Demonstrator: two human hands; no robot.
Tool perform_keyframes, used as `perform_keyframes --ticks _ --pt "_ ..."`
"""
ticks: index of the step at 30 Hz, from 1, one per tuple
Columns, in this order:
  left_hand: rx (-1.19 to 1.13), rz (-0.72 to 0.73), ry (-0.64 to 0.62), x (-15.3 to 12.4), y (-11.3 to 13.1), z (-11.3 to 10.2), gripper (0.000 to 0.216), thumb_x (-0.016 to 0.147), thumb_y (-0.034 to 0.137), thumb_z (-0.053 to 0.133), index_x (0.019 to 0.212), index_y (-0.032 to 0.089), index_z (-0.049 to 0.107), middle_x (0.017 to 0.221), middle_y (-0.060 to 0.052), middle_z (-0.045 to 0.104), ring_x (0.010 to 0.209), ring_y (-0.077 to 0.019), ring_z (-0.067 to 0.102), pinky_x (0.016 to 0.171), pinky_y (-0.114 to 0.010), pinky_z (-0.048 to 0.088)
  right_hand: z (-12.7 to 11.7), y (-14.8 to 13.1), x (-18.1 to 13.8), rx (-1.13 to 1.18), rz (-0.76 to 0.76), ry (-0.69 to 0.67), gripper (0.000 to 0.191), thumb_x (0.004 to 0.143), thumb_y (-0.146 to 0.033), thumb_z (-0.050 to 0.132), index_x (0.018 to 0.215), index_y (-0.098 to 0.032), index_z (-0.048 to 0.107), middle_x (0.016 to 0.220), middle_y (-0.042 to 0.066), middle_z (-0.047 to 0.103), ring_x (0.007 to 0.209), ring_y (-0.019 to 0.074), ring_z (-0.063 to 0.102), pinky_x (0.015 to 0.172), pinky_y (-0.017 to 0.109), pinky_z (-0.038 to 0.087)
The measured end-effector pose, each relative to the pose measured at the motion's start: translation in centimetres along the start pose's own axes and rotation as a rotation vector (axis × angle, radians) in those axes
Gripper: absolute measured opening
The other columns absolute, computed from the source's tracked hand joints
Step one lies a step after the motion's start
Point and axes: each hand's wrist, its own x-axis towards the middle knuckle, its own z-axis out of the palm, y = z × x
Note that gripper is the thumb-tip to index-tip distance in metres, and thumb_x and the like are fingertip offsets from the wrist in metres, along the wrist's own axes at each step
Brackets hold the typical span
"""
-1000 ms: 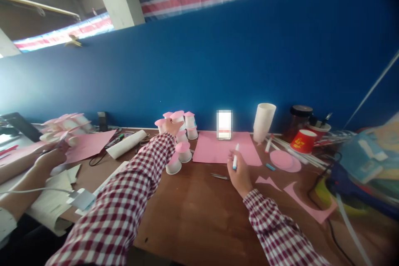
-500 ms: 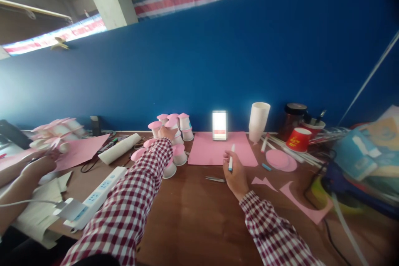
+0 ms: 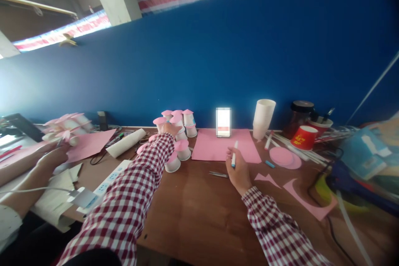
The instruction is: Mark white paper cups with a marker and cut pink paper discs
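My left hand (image 3: 170,128) reaches in among a cluster of white paper cups (image 3: 189,119) topped with pink paper cones. Its fingers are hidden behind the back of the hand and the cups, so whether it grips one is unclear. In my right hand (image 3: 239,171) is a marker pen (image 3: 234,160), white with a blue end, held upright between the fingers over the table. A sheet of pink paper (image 3: 212,144) lies flat just beyond that hand. Small scissors (image 3: 218,174) rest beside it, to its left. A blue pen cap (image 3: 269,164) lies to the right.
Stacked white cups (image 3: 263,118), pink paper circles (image 3: 281,156), a red cup (image 3: 304,138) and paper scraps (image 3: 314,203) stand or lie at right. A bright phone (image 3: 223,122) stands behind the sheet. A power strip (image 3: 107,185) and another person's hands (image 3: 57,156) are at left.
The camera view has shifted slightly, moving most things a little rightward and upward. My left hand stays at the cups, and my right hand keeps hold of the marker.
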Motion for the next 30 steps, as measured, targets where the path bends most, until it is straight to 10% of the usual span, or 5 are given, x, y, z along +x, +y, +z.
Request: perform_keyframes --ticks 9,21,30 --pt "-0.169 0.249 0.048 -2.5 -0.7 -2.3 0.047 0.076 0.036 0.058 0.108 0.004 0.047 0.112 -0.016 0.054 0.105 -0.0253 0.052 0.087 -0.035 0.039 -0.3 -0.2 0.1 -0.08 -0.051 0.02 0.031 0.086 -0.029 0.041 0.114 -0.017 0.05 0.102 0.009 0.062 0.091 0.0216 0.06 0.083 0.038 0.048" --pt "-0.254 0.528 0.063 -18.7 -8.1 1.8 0.02 0.077 0.034 0.054 0.091 0.023 0.063 0.093 -0.005 0.066 0.087 -0.0191 0.061 0.082 -0.033 0.048 0.1 0.0 -0.5 -0.317 -0.258 -0.223 0.031 0.083 -0.028 0.046 0.112 -0.019 0.053 0.099 0.009 0.065 0.092 0.0241 0.059 0.078 0.038 0.048" --pt "-0.312 0.112 0.146 -17.2 -10.6 4.0 0.024 0.072 0.039 0.056 0.085 0.019 0.054 0.085 -0.005 0.062 0.078 -0.0187 0.06 0.073 -0.033 0.048 0.1 -0.4 -0.7 -0.391 -0.328 -0.369 0.033 0.081 -0.031 0.053 0.111 -0.02 0.055 0.1 0.009 0.065 0.094 0.0257 0.058 0.081 0.04 0.045"
